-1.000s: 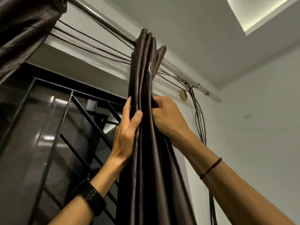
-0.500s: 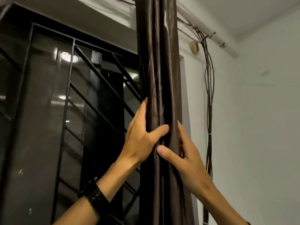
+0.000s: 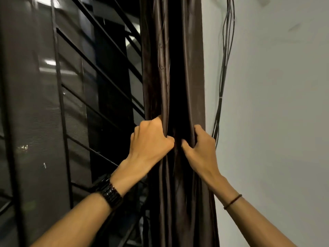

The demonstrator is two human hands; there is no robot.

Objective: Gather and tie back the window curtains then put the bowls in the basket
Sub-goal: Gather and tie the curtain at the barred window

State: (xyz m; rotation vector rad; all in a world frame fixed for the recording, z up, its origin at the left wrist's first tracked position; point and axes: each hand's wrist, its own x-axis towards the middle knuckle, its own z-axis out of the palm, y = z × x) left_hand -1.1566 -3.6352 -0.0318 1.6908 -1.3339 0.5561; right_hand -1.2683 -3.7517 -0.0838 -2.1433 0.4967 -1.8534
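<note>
Brown shiny curtain (image 3: pixel 171 72) bunched by the window, left hand (image 3: pixel 148 141) squeezing its folds, right hand (image 3: pixel 200 146) grabbing them too

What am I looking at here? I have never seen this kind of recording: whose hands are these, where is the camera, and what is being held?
There is no machine here. A person wears a wide-angle camera on the head, so the only view looks out over their own two bare arms. The left hand, with a black watch on its wrist, grips the left side of the curtain. The right hand, with a thin bracelet on its wrist, grips the right side. The curtain is dark brown and bunched into a narrow column of folds. To its left are black window bars. To its right is a white wall with cables running down it. No tie, bowls or basket are in view.
</note>
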